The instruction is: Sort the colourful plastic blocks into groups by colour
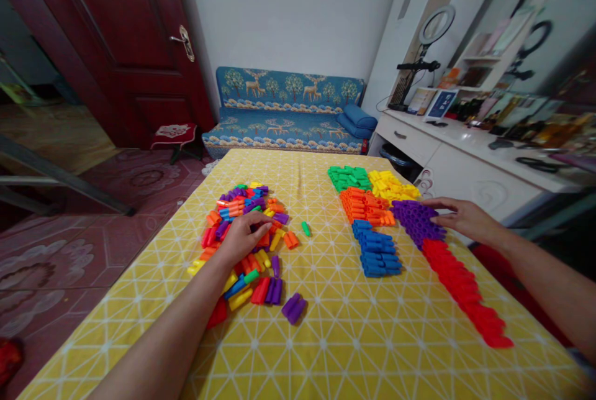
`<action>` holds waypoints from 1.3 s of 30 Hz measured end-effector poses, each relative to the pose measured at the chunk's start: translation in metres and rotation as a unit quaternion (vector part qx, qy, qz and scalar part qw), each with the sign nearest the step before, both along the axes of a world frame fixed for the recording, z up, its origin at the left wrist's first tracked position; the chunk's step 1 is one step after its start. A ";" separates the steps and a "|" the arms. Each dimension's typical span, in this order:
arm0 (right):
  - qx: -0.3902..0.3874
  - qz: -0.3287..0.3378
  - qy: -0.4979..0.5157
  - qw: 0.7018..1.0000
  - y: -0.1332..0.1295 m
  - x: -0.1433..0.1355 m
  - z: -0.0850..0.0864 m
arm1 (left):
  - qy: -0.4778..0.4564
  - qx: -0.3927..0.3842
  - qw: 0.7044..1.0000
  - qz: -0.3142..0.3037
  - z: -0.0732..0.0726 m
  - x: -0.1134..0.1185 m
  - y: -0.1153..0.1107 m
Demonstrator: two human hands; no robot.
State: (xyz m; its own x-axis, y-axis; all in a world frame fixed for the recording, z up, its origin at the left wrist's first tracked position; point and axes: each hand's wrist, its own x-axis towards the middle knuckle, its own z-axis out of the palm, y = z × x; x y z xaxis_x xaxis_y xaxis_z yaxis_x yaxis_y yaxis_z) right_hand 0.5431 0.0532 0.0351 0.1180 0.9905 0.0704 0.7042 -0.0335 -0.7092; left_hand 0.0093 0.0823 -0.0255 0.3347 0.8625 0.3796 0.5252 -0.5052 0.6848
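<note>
My left hand is over a mixed pile of small plastic tube-shaped pieces in several colours. Its fingers are bent together among the pieces; what they grip, if anything, is hidden. On the right, my right hand touches the outer edge of a stacked group of purple pieces, with thumb and forefinger apart. Beside that stack lie sorted groups of green, yellow, orange and blue pieces. A long slanting row of red pieces runs toward the near right.
A yellow patterned cloth covers the table. Between the groups lie a loose green piece and some purple pieces. Beyond stand a blue sofa, a small stool and a white dresser at right.
</note>
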 end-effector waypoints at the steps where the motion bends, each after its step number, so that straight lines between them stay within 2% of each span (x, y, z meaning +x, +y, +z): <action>1: 0.003 -0.007 0.012 1.000 -0.001 -0.002 0.000 | -0.001 0.000 1.000 0.001 0.000 0.000 0.000; 6: 0.016 -0.019 0.048 0.999 -0.004 -0.006 -0.001 | -0.003 0.001 1.000 0.001 -0.001 0.000 0.000; 13: 0.023 -0.012 0.042 0.999 -0.006 -0.001 -0.001 | -0.003 -0.003 1.000 0.002 0.000 0.000 0.000; 18: 0.028 0.015 0.027 0.999 -0.005 0.010 -0.008 | -0.009 -0.007 1.000 -0.001 0.002 0.000 -0.001; 21: 0.032 0.004 0.027 0.999 -0.005 0.012 -0.012 | -0.013 -0.007 1.000 -0.001 0.003 0.001 -0.002; 39: 0.038 -0.027 0.087 0.995 -0.012 -0.008 -0.009 | -0.014 -0.007 1.000 0.002 0.002 0.001 -0.002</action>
State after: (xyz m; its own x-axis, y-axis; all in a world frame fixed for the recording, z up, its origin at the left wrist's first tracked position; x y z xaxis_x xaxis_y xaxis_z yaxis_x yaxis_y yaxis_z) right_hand 0.5351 0.0416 0.0262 0.1884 0.9749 0.1187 0.5696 -0.0100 -0.8219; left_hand 0.0105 0.0807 -0.0232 0.3209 0.8692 0.3762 0.5084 -0.4932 0.7059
